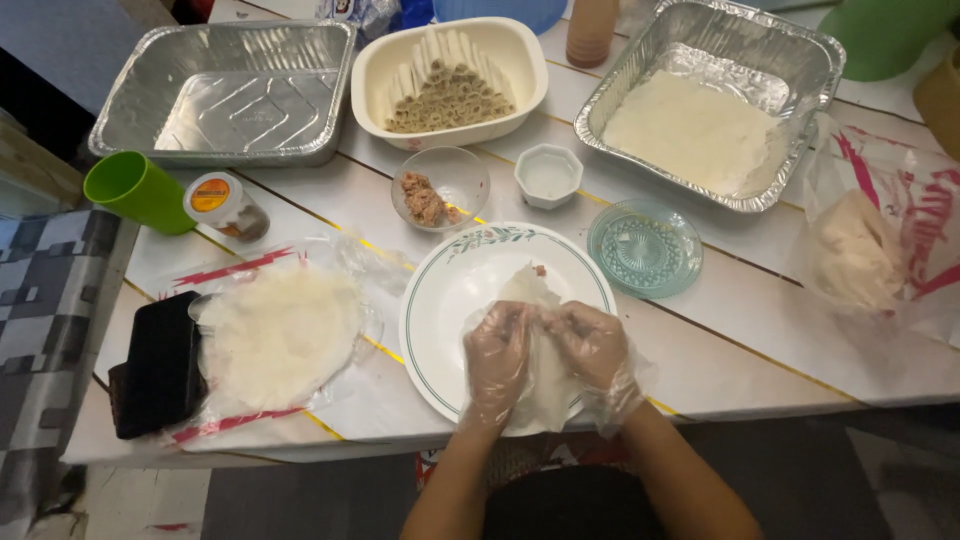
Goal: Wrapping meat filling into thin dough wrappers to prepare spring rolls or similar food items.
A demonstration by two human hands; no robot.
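Observation:
A thin white wrapper (pixel 530 290) lies on a white plate (pixel 440 300) with a green patterned rim, near the table's front edge. Both hands wear clear plastic gloves and press on the wrapper's near part. My left hand (pixel 495 355) and my right hand (pixel 590 350) sit side by side with fingers curled over the folded wrapper. A bit of pink filling shows at the wrapper's far tip. A stack of round wrappers (pixel 280 335) rests on plastic left of the plate. A small glass bowl (pixel 440 185) with minced filling stands behind the plate.
At the back stand an empty foil tray (pixel 225 95), a cream dish (pixel 395 65) of several rolled pieces and a foil tray (pixel 790 45) with white sheets. Also here: a green cup (pixel 135 190), spice jar (pixel 225 205), small white dish (pixel 548 175), teal glass saucer (pixel 645 248), bagged wrappers (pixel 855 250), black object (pixel 155 365).

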